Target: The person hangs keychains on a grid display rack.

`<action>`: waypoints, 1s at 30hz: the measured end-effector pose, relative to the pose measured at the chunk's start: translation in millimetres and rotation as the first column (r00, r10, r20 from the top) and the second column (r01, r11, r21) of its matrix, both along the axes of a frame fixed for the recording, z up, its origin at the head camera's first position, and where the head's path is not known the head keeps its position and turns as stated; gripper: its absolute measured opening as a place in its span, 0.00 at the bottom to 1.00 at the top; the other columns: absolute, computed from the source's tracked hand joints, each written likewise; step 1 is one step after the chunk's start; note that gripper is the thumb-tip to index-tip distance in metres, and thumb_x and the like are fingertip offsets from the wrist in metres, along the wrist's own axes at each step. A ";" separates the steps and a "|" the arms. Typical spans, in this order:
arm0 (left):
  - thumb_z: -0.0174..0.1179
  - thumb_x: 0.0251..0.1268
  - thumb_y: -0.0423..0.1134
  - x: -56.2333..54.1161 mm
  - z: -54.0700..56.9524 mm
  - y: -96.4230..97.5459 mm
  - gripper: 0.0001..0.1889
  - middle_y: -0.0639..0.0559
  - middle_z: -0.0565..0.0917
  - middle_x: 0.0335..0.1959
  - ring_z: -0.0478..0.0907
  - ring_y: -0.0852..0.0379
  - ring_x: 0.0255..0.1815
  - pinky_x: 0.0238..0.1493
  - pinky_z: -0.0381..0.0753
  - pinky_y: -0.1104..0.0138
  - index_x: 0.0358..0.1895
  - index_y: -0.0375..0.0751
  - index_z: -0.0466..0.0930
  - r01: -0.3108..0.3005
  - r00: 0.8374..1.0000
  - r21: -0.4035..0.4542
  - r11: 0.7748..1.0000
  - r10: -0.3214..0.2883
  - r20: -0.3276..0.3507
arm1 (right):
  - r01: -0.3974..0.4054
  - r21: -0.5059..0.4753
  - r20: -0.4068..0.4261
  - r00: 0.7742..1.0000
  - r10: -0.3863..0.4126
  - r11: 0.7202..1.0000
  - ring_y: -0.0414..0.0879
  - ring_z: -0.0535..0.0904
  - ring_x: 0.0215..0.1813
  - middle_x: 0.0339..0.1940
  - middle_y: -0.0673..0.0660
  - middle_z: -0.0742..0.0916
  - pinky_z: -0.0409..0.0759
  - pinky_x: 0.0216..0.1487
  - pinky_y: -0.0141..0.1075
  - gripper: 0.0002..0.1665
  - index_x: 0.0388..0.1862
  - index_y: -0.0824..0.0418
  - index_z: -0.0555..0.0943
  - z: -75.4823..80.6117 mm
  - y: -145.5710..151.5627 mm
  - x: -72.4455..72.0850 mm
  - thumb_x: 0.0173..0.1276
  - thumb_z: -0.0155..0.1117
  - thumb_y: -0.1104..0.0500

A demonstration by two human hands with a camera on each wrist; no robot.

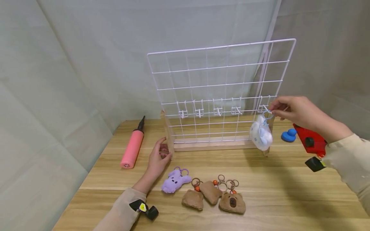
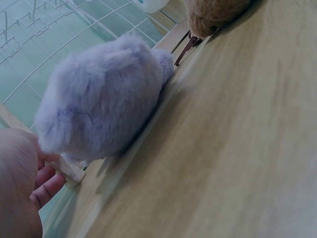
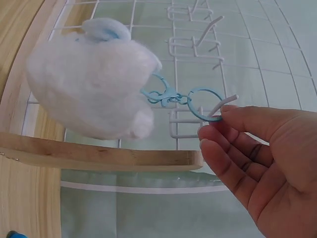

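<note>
The right hand (image 3: 277, 163) pinches the blue ring (image 3: 189, 104) at the hook (image 3: 228, 100), the white plush (image 3: 94, 84) dangling from it; released too near the tip (how well it's seated I can't tell), the ring could slip off; the left hand (image 1: 157, 158) curls round the wooden support (image 1: 169, 131); a tug could shift the rack (image 1: 206, 48)

No words, numbers or brands could be read in any of the three views. A yellow label (image 1: 143, 207) on a black wrist strap (image 1: 134, 205), lower left of the head view, appeared too small to decipher, as did a yellow-green patch (image 1: 323, 164) beside a black wrist camera (image 1: 314, 164), lower right.
</note>
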State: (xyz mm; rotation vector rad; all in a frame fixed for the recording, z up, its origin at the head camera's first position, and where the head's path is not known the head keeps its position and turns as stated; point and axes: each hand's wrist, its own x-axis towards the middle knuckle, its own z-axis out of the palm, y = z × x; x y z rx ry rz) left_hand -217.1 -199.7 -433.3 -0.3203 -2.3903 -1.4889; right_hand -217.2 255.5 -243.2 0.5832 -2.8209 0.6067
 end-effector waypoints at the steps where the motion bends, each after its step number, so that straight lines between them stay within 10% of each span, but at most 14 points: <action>1: 0.61 0.55 0.20 0.0 -0.2 -0.1 0.35 0.33 0.77 0.48 0.78 0.44 0.46 0.42 0.81 0.73 0.68 0.35 0.61 0.000 1.000 -0.002 1.000 0.000 0.002 | 0.002 -0.004 -0.002 1.000 -0.002 1.000 0.42 0.80 0.32 0.37 0.56 0.86 0.78 0.32 0.21 0.10 0.44 0.60 0.81 -0.2 0.0 0.4 0.63 0.66 0.66; 18: 0.61 0.55 0.20 0.1 2.4 0.8 0.35 0.33 0.77 0.49 0.78 0.43 0.46 0.40 0.79 0.76 0.68 0.36 0.61 -0.006 0.999 0.015 1.000 0.005 0.033 | 0.008 -0.093 -0.203 0.979 -0.026 0.996 0.21 0.68 0.35 0.39 0.56 0.85 0.66 0.35 0.10 0.13 0.45 0.60 0.83 -0.1 -2.7 25.2 0.61 0.67 0.66; 25: 0.59 0.55 0.17 19.0 33.9 13.5 0.33 0.29 0.77 0.48 0.77 0.38 0.46 0.41 0.81 0.71 0.67 0.27 0.60 -0.009 0.998 -0.016 1.000 0.010 0.068 | -0.010 -0.121 -0.222 0.975 -0.017 0.993 0.21 0.69 0.36 0.39 0.52 0.85 0.68 0.36 0.09 0.14 0.43 0.58 0.83 -2.3 -8.6 37.2 0.58 0.69 0.68; 30: 0.59 0.55 0.17 21.8 35.8 13.9 0.33 0.29 0.76 0.47 0.77 0.39 0.46 0.41 0.80 0.72 0.67 0.28 0.61 -0.013 0.997 -0.019 1.000 0.014 0.069 | -0.084 -0.121 -0.267 0.962 0.049 0.989 0.22 0.72 0.35 0.38 0.40 0.82 0.72 0.35 0.13 0.14 0.43 0.55 0.83 -7.8 -11.6 42.8 0.58 0.69 0.67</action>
